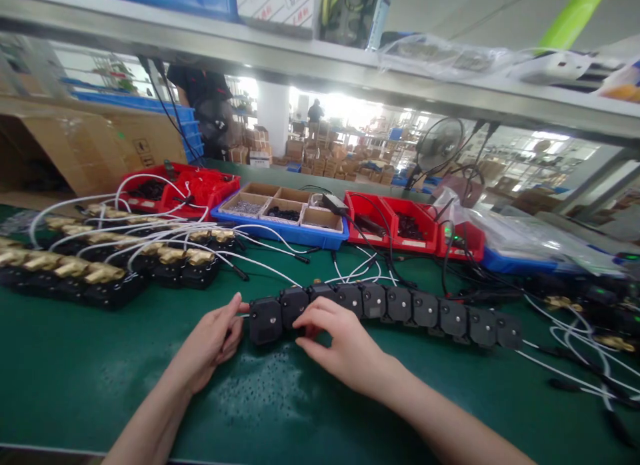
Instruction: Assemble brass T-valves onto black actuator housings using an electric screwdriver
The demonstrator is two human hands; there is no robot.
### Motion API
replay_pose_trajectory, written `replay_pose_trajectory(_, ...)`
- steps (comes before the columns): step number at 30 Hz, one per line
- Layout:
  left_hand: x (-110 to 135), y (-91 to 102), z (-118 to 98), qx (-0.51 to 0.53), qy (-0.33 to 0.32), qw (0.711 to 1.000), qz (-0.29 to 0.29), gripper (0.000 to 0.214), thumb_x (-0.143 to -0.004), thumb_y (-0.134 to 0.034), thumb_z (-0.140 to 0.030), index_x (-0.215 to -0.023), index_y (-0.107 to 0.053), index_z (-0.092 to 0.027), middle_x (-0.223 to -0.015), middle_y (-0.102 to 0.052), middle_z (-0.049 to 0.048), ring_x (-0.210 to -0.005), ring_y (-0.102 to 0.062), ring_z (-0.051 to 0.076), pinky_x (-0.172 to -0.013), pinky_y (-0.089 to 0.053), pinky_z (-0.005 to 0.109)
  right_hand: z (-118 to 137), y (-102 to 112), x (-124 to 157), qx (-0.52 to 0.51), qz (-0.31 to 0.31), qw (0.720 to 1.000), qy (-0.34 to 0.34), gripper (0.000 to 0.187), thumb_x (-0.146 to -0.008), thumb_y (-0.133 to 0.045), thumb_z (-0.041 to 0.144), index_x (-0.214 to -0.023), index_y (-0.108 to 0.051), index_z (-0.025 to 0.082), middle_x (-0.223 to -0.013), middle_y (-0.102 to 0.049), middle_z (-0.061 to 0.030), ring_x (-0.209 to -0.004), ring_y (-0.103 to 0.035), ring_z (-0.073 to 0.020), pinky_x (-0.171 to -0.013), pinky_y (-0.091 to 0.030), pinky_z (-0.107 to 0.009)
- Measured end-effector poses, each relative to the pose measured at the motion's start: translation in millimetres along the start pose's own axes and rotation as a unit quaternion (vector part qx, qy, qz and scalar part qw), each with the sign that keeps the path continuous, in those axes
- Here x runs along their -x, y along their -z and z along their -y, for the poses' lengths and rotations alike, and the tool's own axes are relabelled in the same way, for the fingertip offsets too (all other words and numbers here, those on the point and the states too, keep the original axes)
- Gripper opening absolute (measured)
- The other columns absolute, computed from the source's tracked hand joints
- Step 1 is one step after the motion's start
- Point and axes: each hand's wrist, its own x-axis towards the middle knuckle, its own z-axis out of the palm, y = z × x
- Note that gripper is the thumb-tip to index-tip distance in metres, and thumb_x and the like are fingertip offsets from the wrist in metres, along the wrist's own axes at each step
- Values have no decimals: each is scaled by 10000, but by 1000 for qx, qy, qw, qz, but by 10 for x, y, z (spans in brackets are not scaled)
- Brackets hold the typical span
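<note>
A row of square black plastic housings [399,304] runs across the green table, each with a small silver screw or pin on its face. At the row's left end, my left hand [213,345] has its index finger stretched to the side of the end housing [265,320], its other fingers curled in. A short piece of white cable shows by that fingertip; what the curled fingers hold, if anything, is hidden. My right hand [340,345] bends its fingertips against the second housing [293,305], with its thumb apart below them. Nothing is visible between thumb and fingers.
Black units with brass fittings [70,265] and white cables lie at the left. Behind stand red bins [367,218], a blue divided tray [280,235] of small parts and a cardboard box [100,152]. Cables [575,358] lie at the right. A metal shelf [320,55] crosses above.
</note>
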Motion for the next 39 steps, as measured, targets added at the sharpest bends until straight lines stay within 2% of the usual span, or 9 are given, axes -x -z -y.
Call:
replay_pose_trajectory(4, -10, 29, 33, -11, 13, 1000, 20, 723, -498, -824, -817, -704, -512, -199, -418, -308, -128, -375, -180, 20, -384, -110, 167, 23, 93, -300, -56, -52, 997, 25, 219, -838, -654, 15, -983, -730, 159, -998, -645, -37, -821, -648, -111, -778, -586, -241)
replay_pose_trajectory(7, -24, 55, 73, -14, 26, 999, 20, 709, -513, -855, -752, -849, -593, -185, -437, -279, -147, -384, -170, 27, -398, -90, 170, -2, 139, -436, -85, -67, 993, 42, 189, -844, -653, 48, -979, -731, 153, -989, -649, -33, -806, -669, -101, -761, -601, -224)
replay_pose_trajectory(13, 1, 50, 72, -19, 45, 999, -5, 871, -520, -886, -649, -1163, -629, -119, -474, -321, -135, -395, -224, 43, -416, -88, 182, -92, 134, -457, -90, -87, 989, 73, 151, -866, -691, 103, -1007, -717, 149, -951, -642, -26, -777, -662, -93, -721, -604, -197)
replay_pose_trajectory(17, 19, 26, 34, -27, 64, 997, -29, 998, -431, -908, -657, -1202, -608, -99, -481, -332, -133, -411, -233, 40, -414, -117, 176, -122, 191, -455, -44, -96, 991, 79, 51, -885, -723, 158, -932, -704, 154, -916, -664, -27, -776, -665, -110, -719, -603, -219)
replay_pose_trajectory(21, 15, 38, 29, -14, 69, 997, -19, 923, -463, -910, -605, -1195, -619, -123, -477, -322, -131, -407, -228, 40, -415, -118, 175, -108, 243, -445, -48, -107, 991, 70, 68, -889, -734, 185, -931, -689, 157, -902, -677, -20, -759, -677, -115, -708, -598, -230)
replay_pose_trajectory(26, 15, 47, 45, 5, 73, 997, -31, 713, -515, -908, -531, -1070, -653, -164, -480, -330, -121, -398, -250, 44, -425, -136, 172, -23, 222, -403, -13, -84, 991, 103, 87, -905, -686, 112, -970, -689, 168, -958, -677, -26, -824, -647, -120, -761, -588, -241)
replay_pose_trajectory(29, 26, 31, 27, -9, 48, 999, -17, 617, -505, -899, -653, -821, -638, -192, -464, -321, -107, -390, -234, 38, -414, -136, 174, 0, 173, -393, -25, -75, 991, 107, 135, -898, -646, 56, -963, -694, 164, -963, -657, -25, -860, -633, -118, -768, -574, -227)
replay_pose_trajectory(33, 44, 19, -2, -42, -2, 999, 1, 704, -517, -802, -841, -538, -495, -208, -393, -320, -66, -359, -238, 45, -376, -165, 200, -12, 78, -386, -43, -52, 993, 101, 203, -867, -606, 2, -985, -684, 147, -995, -640, -36, -883, -636, -116, -783, -580, -220)
replay_pose_trajectory(39, 46, 26, 20, -51, -18, 999, 4, 732, -560, -720, -904, -547, -509, -203, -363, -306, -61, -350, -234, 55, -367, -157, 205, 6, -26, -394, 5, -45, 991, 125, 125, -897, -630, 68, -985, -659, 152, -975, -626, -39, -851, -623, -125, -808, -569, -252)
